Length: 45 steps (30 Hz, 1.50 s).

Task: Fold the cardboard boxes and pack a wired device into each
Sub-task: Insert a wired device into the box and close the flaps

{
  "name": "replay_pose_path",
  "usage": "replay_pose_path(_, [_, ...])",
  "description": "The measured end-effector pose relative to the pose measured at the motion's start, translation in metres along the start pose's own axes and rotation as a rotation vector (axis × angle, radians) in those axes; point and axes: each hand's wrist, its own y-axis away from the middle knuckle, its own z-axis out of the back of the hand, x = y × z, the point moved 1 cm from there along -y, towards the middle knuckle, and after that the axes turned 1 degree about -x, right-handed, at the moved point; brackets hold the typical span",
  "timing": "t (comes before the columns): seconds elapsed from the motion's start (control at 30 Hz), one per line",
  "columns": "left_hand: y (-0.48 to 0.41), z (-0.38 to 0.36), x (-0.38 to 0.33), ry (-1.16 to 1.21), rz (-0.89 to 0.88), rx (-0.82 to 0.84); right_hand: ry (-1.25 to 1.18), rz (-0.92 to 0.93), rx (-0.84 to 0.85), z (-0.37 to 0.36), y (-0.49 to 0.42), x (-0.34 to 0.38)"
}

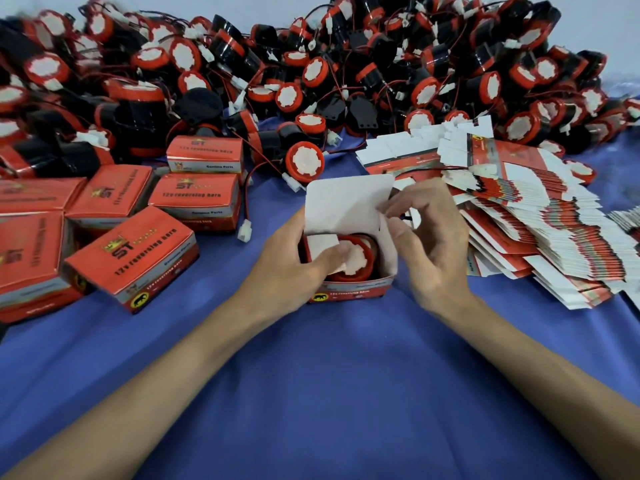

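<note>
While lid (346, 202) stands up: box (349, 292) sits open on cloth (329, 375), centre, between both hands.
Device (353, 261): inside box, red rim and white face up.
Left hand (291, 258): fingers curled round the box's left wall, thumb pressing left flap (322, 242) down onto device.
Right hand (426, 244): fingertips pinching right flap (388, 206). A dark bit shows between the fingers, perhaps the wire; cannot tell.
Step (judged): side flaps going in, lid not yet closed.
Risk 1: wire trapped under a flap or the lid if it is not tucked in first; the box would bulge or spring open.
Risk 2: right flap creasing or tearing if forced over the device rim.
Risk 3: box skidding on the cloth if the left hand loosens.
Count, open box: 1, with 1 device.
Count, packed boxes (131, 258): at least 6, left; the outer ones are cut by the frame edge.
Count, flats (536, 237): fanned stack, right; too many to count.
Count, loose devices (311, 64): heap behind, dozens; no exact count.
</note>
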Motion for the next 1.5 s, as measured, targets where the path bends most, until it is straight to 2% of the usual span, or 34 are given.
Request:
replay_pose_path(0.2, [0.000,0.004,-0.003,0.061,-0.096,-0.023,-0.056,-0.088,0.272,-0.006,0.011,0.005])
replay_pose_path(0.27, [0.002,0.004,-0.003,0.042,-0.128,-0.053,-0.122,-0.151,0.314,-0.007,0.013,0.006])
replay_pose_path(0.33, [0.002,0.004,-0.002,0.002,-0.160,-0.074,-0.249,-0.231,0.298,-0.008,0.014,0.010])
replay_pose_path(0.47, [0.001,0.005,-0.002,-0.070,-0.213,-0.110,-0.465,-0.332,0.157,-0.007,0.013,0.015])
replay_pose_path(0.6, [0.001,0.006,-0.005,-0.127,-0.281,-0.108,-0.321,-0.382,0.097,-0.005,0.007,0.013])
replay_pose_path(0.7, [0.001,0.008,-0.002,-0.167,-0.319,-0.077,-0.341,-0.397,0.143,0.000,0.007,0.014])
replay_pose_path(0.87, [0.000,0.016,0.003,-0.327,-0.408,0.003,-0.247,-0.375,0.398,0.011,0.006,0.008])
replay_pose_path(0.93, [0.000,0.018,0.006,-0.397,-0.411,0.033,-0.216,-0.370,0.445,0.009,0.009,0.006])
replay_pose_path(1.07, [-0.002,0.022,0.006,-0.473,-0.437,0.011,-0.138,-0.313,0.437,0.005,0.011,0.005])
replay_pose_path(1.27, [-0.004,0.028,0.003,-0.562,-0.647,0.042,-0.042,-0.270,0.364,0.002,0.011,0.007])
replay_pose_path(1.5, [-0.003,0.027,0.003,-0.626,-0.746,0.065,0.138,-0.022,0.343,0.000,0.009,0.003])
